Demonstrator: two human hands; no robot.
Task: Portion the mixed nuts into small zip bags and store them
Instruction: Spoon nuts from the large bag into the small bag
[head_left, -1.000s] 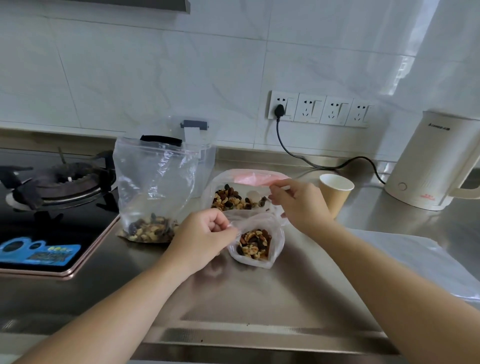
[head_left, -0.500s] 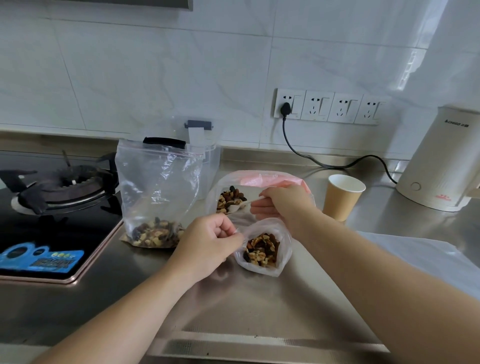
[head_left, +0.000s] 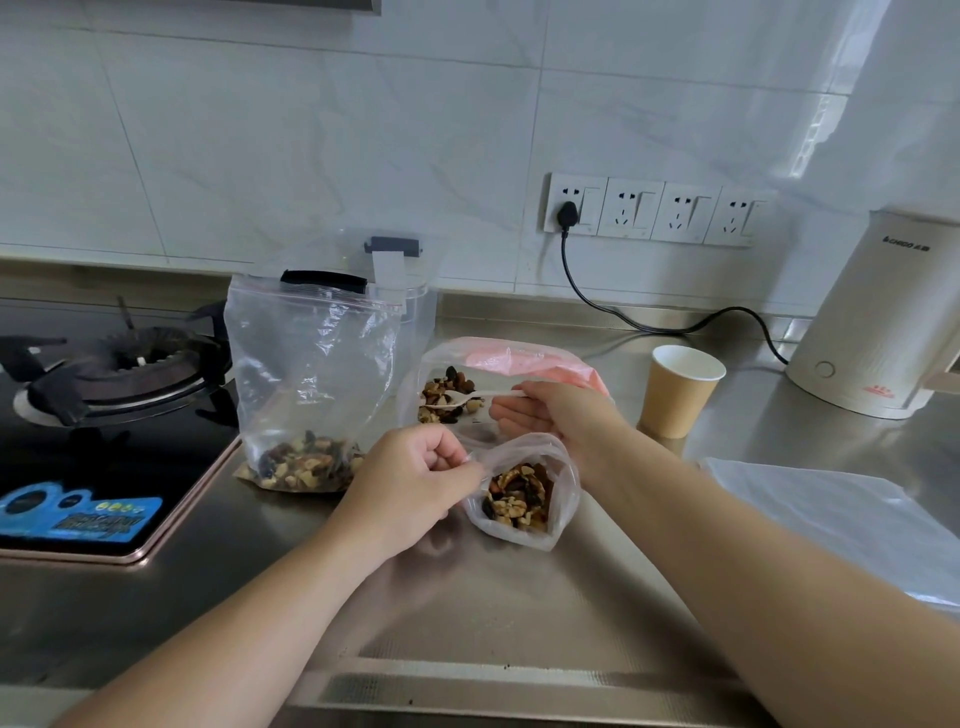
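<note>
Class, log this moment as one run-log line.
left hand: pinches small bag open | right hand: spoon in pink-topped bag's nuts | phase: scooping

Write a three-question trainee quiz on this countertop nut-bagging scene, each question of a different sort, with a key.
1. True or false: the left hand pinches the rim of the small clear zip bag of mixed nuts.
2. What does the right hand hold? A) the brown paper cup B) a white plastic spoon C) the black power plug
3. Fill in: the tall clear zip bag with nuts at its bottom stands beside the black gas ____.

Key
1. True.
2. B: the white plastic spoon reaches into the pink-topped bag of nuts; the brown paper cup stands untouched.
3. Stove.
</note>
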